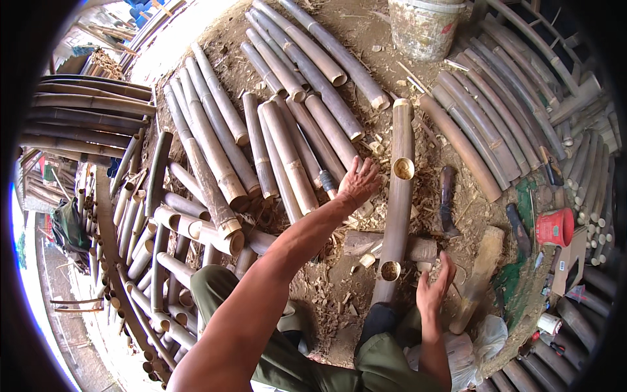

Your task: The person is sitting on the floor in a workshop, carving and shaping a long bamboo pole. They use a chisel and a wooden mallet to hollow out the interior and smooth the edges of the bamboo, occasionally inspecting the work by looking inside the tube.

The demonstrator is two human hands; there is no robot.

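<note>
A bamboo pole [396,215] with two round cut openings lies in front of me across a short wooden block [362,244]. My left hand [360,184] is left of the pole, fingers spread, over the near end of another bamboo piece [332,136]; whether it touches that piece I cannot tell. Beside my left wrist is a long, thin dark tool with a bluish grip [326,181], partly covered by my forearm. My right hand [435,286] hovers right of the pole's near opening, fingers apart and holding nothing.
Bamboo poles [209,144] cover the ground at left and far side, with more [483,124] at right. Wood chips litter the soil. A dark curved object [448,201], a wooden plank [482,274], a red bucket [554,227] and a stained white bucket [426,29] stand or lie around.
</note>
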